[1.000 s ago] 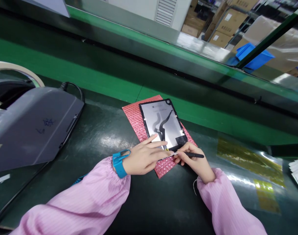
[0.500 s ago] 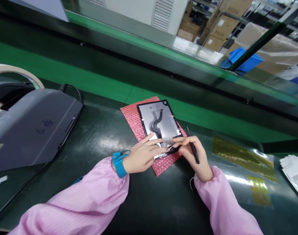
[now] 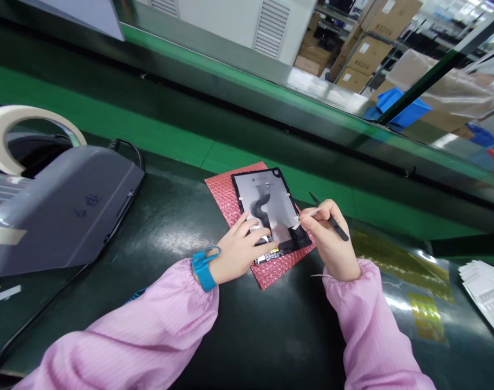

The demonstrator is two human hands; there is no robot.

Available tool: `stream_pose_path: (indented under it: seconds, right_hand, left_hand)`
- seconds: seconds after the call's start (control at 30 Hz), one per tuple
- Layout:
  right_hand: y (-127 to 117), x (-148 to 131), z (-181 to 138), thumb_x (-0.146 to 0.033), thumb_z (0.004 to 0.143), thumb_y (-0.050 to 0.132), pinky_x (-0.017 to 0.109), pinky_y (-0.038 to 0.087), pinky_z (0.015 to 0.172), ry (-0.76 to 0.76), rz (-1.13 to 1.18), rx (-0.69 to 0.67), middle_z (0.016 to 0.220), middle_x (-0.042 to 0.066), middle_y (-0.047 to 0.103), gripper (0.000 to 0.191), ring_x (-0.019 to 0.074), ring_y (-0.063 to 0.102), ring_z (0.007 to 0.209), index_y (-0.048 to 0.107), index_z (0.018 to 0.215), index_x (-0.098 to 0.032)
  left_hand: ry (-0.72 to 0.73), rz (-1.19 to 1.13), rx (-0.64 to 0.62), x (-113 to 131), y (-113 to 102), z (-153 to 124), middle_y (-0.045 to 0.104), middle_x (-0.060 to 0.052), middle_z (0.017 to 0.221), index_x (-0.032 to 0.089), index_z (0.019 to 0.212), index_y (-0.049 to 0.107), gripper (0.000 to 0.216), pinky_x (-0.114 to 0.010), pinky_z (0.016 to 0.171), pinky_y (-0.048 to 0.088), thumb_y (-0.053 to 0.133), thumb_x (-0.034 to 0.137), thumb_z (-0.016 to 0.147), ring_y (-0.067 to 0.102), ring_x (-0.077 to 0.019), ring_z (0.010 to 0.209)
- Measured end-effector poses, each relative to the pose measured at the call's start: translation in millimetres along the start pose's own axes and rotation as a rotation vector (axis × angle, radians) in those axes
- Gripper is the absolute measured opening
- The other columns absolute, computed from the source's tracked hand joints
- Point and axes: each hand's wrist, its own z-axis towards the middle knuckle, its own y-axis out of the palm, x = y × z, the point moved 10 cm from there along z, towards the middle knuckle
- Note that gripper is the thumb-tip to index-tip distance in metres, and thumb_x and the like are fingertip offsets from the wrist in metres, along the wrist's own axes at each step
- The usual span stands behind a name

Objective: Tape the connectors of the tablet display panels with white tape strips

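Note:
A tablet screen panel [image 3: 285, 203] with a silvery back and black edges lies on a pink bubble-wrap sheet [image 3: 220, 190]. A dark flex cable [image 3: 262, 207] curves across its back. My left hand [image 3: 241, 250] rests with spread fingers on the panel's lower left part. Above the panel's right edge, my right hand [image 3: 332, 238] is closed, with black tweezers [image 3: 338, 229] held across its fingers. Thumb and forefinger also pinch a thin whitish strip [image 3: 312, 212]; whether its lower end touches the panel I cannot tell.
On the left stand a grey device [image 3: 64, 216] and a tape roll [image 3: 1, 135], with a black cable [image 3: 47, 309] running along the table. Yellow film [image 3: 401, 260] lies at right, beside a stack of white sheets [image 3: 485, 295]. A green ledge [image 3: 169, 154] borders the back.
My right hand has lifted off the panel's lower edge and moved up and right, drawing the whitish strip with it. My left hand stays on the panel, its fingers more spread.

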Motion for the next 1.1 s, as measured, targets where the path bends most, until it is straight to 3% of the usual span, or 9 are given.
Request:
stream_pose_path:
  seconds: [0.13,0.27,0.4,0.57,0.87,1.1]
  right_hand:
    - [21.5,7.3,15.2,-0.039,0.082,0.078,0.035,0.049,0.074,0.037,-0.025,-0.123,0.08,-0.001,0.062,0.045,0.0191,0.061,0.077,0.035,0.078,-0.026]
    - [48.6,25.7,30.4,-0.039,0.079,0.08,0.03,0.045,0.066,0.068,-0.02,-0.248,0.077,-0.003,0.061,0.048,0.0152,0.056,0.069,0.034,0.076,-0.026]
    - [64.0,43.1,40.5,-0.046,0.075,0.082,0.029,0.042,0.06,0.126,-0.033,-0.308,0.075,-0.003,0.063,0.053,0.0147,0.054,0.063,0.032,0.075,-0.026]
    - [73.9,45.0,41.6,-0.049,0.073,0.082,0.029,0.043,0.062,0.139,-0.097,-0.362,0.072,-0.003,0.064,0.054,0.0158,0.058,0.065,0.034,0.072,-0.025]
    - [75.0,53.0,42.4,-0.053,0.073,0.081,0.033,0.048,0.069,0.104,-0.123,-0.33,0.075,0.0,0.067,0.054,0.0194,0.063,0.072,0.035,0.072,-0.026]
    - [74.6,50.6,42.3,-0.05,0.078,0.077,0.033,0.046,0.074,0.015,-0.198,-0.326,0.076,0.0,0.066,0.049,0.0206,0.065,0.076,0.035,0.073,-0.026]
  left_hand:
    - [-0.09,0.156,-0.016,-7.1,3.2,-0.5,0.064,-0.006,0.098,0.03,0.127,0.065,0.046,-0.052,0.106,0.04,0.054,0.005,0.089,0.055,-0.0244,0.097]
    - [-0.112,0.212,-0.089,-6.6,7.6,-0.5,0.061,-0.006,0.089,0.025,0.133,0.061,0.046,-0.045,0.095,0.041,0.05,0.006,0.093,0.056,-0.0237,0.092]
    - [-0.161,0.22,-0.111,-8.7,8.2,-1.0,0.063,-0.006,0.091,0.022,0.137,0.057,0.045,-0.045,0.092,0.039,0.049,0.008,0.095,0.057,-0.0243,0.095]
    - [-0.186,0.216,-0.138,-10.6,11.3,-1.0,0.063,-0.006,0.092,0.02,0.136,0.056,0.045,-0.043,0.088,0.038,0.048,0.007,0.094,0.058,-0.0237,0.095]
    - [-0.191,0.238,-0.134,-8.2,9.3,-2.0,0.064,-0.007,0.096,0.021,0.137,0.055,0.044,-0.04,0.082,0.038,0.051,0.007,0.095,0.058,-0.0234,0.099]
    - [-0.235,0.303,-0.049,-5.9,1.3,-2.1,0.065,-0.007,0.12,0.024,0.13,0.059,0.041,-0.039,0.081,0.04,0.054,0.008,0.093,0.057,-0.0241,0.103]
